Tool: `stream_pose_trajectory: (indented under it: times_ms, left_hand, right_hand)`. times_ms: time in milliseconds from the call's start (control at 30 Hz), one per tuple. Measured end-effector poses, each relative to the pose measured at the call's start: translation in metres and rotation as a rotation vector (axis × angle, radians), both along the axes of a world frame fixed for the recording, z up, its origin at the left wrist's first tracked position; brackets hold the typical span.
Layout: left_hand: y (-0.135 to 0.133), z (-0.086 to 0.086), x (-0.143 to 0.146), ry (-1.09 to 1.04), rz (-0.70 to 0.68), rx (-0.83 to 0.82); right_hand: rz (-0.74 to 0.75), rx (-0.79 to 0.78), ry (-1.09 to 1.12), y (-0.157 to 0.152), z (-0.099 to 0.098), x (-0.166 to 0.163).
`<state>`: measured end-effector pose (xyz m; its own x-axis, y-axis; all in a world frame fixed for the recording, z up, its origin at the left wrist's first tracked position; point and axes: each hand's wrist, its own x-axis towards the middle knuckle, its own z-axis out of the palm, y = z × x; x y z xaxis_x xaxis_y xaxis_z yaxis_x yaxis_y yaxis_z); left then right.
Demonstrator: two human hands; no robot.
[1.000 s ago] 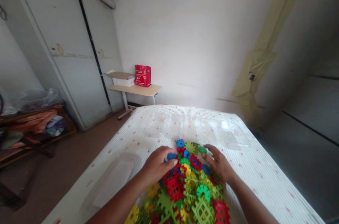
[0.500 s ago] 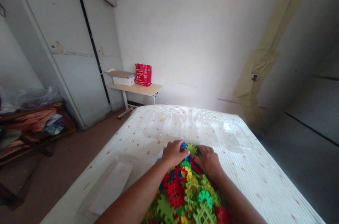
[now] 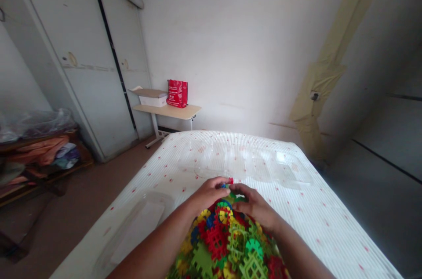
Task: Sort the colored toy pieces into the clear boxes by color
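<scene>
Your left hand (image 3: 209,193) and right hand (image 3: 257,207) face each other, half curled, their fingertips (image 3: 234,187) close together. Your left forearm (image 3: 161,237) and right forearm (image 3: 295,241) slant inward, pointing toward the far edge of the table (image 3: 325,219).

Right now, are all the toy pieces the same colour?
No, the toy pieces come in red, green, yellow and blue.

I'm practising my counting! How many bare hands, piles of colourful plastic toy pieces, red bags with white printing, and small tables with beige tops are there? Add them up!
Bare hands, left hand and right hand: 2
Pile of colourful, toothed plastic toy pieces: 1
Red bag with white printing: 1
Small table with beige top: 1
Total: 5
</scene>
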<state>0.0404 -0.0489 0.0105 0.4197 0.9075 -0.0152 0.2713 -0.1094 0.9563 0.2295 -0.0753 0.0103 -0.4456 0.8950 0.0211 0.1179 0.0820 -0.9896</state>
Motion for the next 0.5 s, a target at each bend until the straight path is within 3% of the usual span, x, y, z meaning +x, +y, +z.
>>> stream_pose_trajectory:
  times_ms: [200, 367, 500]
  left_hand:
    - [-0.037, 0.016, -0.021, -0.05, -0.014, 0.021]
    - [-0.081, 0.021, -0.039, 0.067, -0.141, 0.224]
    - [-0.118, 0.011, -0.059, 0.192, -0.066, 0.479]
  right_hand:
    - [0.184, -0.007, 0.069, -0.037, 0.027, -0.005]
    - [0.203, 0.248, -0.156, -0.08, 0.027, 0.008]
    - [0.062, 0.545, -0.326, -0.102, 0.018, 0.028]
